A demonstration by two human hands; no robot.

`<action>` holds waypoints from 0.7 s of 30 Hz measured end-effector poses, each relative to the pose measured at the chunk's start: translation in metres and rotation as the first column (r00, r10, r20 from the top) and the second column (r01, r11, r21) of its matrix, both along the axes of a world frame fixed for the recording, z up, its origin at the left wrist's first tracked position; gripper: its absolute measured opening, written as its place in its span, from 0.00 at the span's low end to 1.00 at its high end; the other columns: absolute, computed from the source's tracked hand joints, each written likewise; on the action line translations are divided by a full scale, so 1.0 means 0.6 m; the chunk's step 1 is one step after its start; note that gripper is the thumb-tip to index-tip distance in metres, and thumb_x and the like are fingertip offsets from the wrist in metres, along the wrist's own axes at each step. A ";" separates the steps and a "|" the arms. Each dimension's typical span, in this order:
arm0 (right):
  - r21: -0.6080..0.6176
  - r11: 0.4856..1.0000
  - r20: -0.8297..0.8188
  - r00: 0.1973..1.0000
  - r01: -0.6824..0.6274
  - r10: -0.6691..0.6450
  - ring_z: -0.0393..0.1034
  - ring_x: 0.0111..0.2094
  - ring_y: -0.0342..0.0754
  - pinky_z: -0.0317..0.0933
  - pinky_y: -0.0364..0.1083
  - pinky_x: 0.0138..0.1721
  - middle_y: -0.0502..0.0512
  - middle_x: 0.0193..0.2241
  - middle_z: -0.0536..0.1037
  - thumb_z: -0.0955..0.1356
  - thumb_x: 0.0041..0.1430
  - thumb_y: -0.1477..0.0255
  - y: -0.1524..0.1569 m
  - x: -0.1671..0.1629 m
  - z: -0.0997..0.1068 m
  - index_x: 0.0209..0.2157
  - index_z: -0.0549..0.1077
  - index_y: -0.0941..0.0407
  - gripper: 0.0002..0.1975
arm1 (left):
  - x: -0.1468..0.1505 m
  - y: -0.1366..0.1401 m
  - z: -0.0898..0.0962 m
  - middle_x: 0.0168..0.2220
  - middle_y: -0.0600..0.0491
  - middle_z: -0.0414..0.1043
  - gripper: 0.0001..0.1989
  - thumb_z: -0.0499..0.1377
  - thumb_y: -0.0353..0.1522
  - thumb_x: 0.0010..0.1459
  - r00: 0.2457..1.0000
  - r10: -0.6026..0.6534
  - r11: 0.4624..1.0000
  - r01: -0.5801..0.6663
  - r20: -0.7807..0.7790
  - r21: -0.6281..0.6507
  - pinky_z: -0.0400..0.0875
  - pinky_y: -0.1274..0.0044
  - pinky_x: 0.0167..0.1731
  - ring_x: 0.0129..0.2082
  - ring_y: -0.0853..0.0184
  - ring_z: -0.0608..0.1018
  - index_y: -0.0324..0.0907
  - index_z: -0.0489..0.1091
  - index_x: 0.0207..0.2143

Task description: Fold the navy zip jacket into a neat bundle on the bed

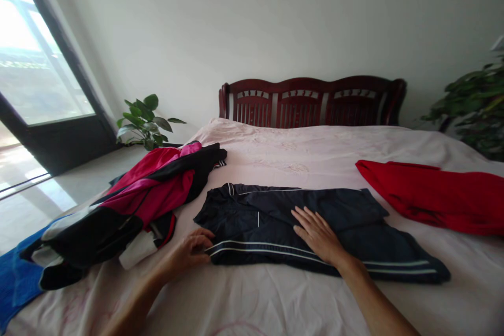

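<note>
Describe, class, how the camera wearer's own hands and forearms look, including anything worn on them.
The left hand and right hand are bare: no gloves, and no ring shows. The left forearm and right forearm are uncovered as far as the picture reaches, with no sleeve, watch or bracelet visible. Fingernail details are too small to tell.

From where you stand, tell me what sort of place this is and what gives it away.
Probably a bedroom: there's what looks like a pink-covered bed, a dark-red wooden headboard or bench back behind it, and a dark striped garment laid on top.
</note>
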State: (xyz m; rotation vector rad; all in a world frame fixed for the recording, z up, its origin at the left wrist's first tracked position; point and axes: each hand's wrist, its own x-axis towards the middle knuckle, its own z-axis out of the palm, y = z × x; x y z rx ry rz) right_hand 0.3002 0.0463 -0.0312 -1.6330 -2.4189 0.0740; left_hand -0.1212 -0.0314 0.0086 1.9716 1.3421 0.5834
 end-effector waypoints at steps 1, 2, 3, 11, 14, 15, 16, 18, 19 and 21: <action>-0.007 1.000 -0.008 1.000 0.001 -0.001 0.47 0.69 0.51 0.43 0.58 0.68 0.52 0.67 0.59 0.52 0.68 0.51 -0.001 0.000 0.001 0.67 0.58 0.49 0.32 | 0.001 0.002 -0.005 0.50 0.50 0.73 0.08 0.61 0.38 0.56 1.000 0.017 0.999 -0.018 0.001 0.032 0.69 0.73 0.46 0.45 0.62 0.75 0.44 0.76 0.33; -0.015 1.000 -0.014 1.000 0.004 -0.004 0.47 0.69 0.51 0.43 0.58 0.68 0.52 0.67 0.58 0.52 0.68 0.51 -0.001 0.000 0.002 0.67 0.58 0.49 0.32 | 0.002 0.003 -0.009 0.48 0.50 0.74 0.08 0.60 0.38 0.56 0.999 0.033 0.997 -0.033 0.000 0.070 0.68 0.73 0.46 0.45 0.62 0.75 0.43 0.74 0.31; -0.023 1.000 -0.020 1.000 0.007 -0.007 0.46 0.69 0.51 0.43 0.58 0.68 0.52 0.67 0.58 0.52 0.68 0.51 -0.002 0.000 0.003 0.67 0.58 0.49 0.32 | 0.004 0.005 -0.012 0.46 0.51 0.75 0.08 0.60 0.38 0.57 0.999 0.048 0.993 -0.047 -0.005 0.107 0.68 0.72 0.47 0.44 0.62 0.75 0.43 0.73 0.29; -0.053 0.999 -0.047 0.999 0.011 -0.014 0.46 0.69 0.52 0.42 0.59 0.68 0.52 0.67 0.58 0.54 0.68 0.51 -0.005 -0.002 0.011 0.66 0.59 0.49 0.31 | 0.031 0.018 -0.032 0.29 0.54 0.73 0.16 0.59 0.37 0.57 0.979 0.187 0.943 -0.154 -0.087 0.296 0.66 0.75 0.37 0.33 0.67 0.74 0.43 0.59 0.19; -0.066 0.998 -0.047 0.999 0.020 -0.023 0.46 0.69 0.52 0.42 0.59 0.69 0.51 0.68 0.57 0.54 0.67 0.50 -0.006 -0.001 0.011 0.66 0.59 0.50 0.32 | 0.040 0.018 -0.043 0.26 0.54 0.69 0.15 0.60 0.32 0.53 0.958 0.248 0.916 -0.184 -0.142 0.356 0.65 0.75 0.33 0.31 0.67 0.72 0.44 0.57 0.19; -0.064 0.998 -0.052 0.998 0.021 -0.024 0.46 0.69 0.52 0.43 0.59 0.69 0.51 0.67 0.57 0.54 0.67 0.50 -0.005 0.000 0.008 0.66 0.59 0.50 0.32 | 0.044 0.016 -0.046 0.26 0.55 0.69 0.14 0.59 0.30 0.51 0.950 0.272 0.906 -0.200 -0.154 0.372 0.64 0.76 0.32 0.30 0.67 0.72 0.44 0.57 0.19; -0.059 0.998 -0.058 0.998 0.019 -0.022 0.47 0.69 0.53 0.43 0.59 0.69 0.51 0.67 0.57 0.54 0.66 0.49 -0.004 0.001 0.005 0.66 0.60 0.50 0.33 | 0.047 0.015 -0.048 0.26 0.55 0.69 0.12 0.58 0.29 0.50 0.942 0.295 0.898 -0.215 -0.163 0.383 0.64 0.76 0.32 0.30 0.67 0.72 0.44 0.57 0.19; -0.041 0.999 -0.073 0.997 0.013 -0.016 0.48 0.69 0.53 0.44 0.60 0.68 0.50 0.67 0.58 0.55 0.66 0.48 0.000 0.005 -0.003 0.66 0.60 0.48 0.33 | 0.054 0.012 -0.048 0.27 0.54 0.69 0.11 0.58 0.27 0.50 0.928 0.329 0.889 -0.241 -0.177 0.390 0.65 0.76 0.33 0.32 0.67 0.73 0.44 0.58 0.19; -0.029 0.999 -0.081 0.997 0.013 -0.015 0.48 0.68 0.54 0.44 0.61 0.68 0.50 0.67 0.59 0.55 0.65 0.48 0.003 0.007 -0.008 0.65 0.61 0.48 0.33 | 0.057 0.012 -0.047 0.28 0.54 0.69 0.10 0.57 0.27 0.50 0.920 0.346 0.885 -0.257 -0.181 0.388 0.65 0.75 0.34 0.33 0.66 0.73 0.44 0.59 0.20; -0.009 1.000 -0.095 0.995 0.011 -0.012 0.50 0.68 0.55 0.46 0.62 0.68 0.50 0.66 0.60 0.56 0.64 0.48 0.008 0.010 -0.017 0.65 0.62 0.47 0.33 | 0.060 0.011 -0.043 0.33 0.53 0.70 0.04 0.58 0.28 0.49 0.897 0.407 0.867 -0.319 -0.174 0.383 0.68 0.74 0.38 0.37 0.64 0.75 0.44 0.65 0.25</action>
